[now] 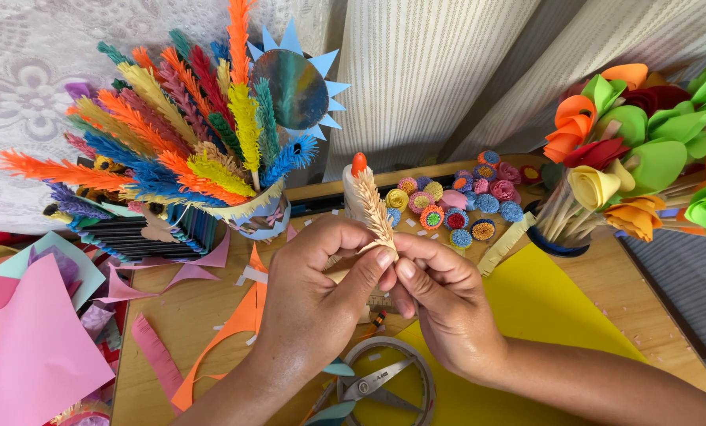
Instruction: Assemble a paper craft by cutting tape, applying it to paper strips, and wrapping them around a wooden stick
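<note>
Both hands, left hand [321, 292] and right hand [440, 304], pinch shut on a cream fringed paper stalk [375, 207], steadying it upright. Scissors [376, 385] lie near on the bench [171, 315].

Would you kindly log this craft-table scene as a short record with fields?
Left hand: pinches the base of a cream fringed paper feather
Right hand: fingertips meet the same base
Feather tip: points up, away from the person
Near table edge: grey-handled scissors on a tape ring
Left: cup of multicoloured paper feathers
Right: paper flower bouquet
Centre: small rolled paper rosettes

Wooden table [653, 315], pale striped curtain [416, 79], seemingly daylight
</note>
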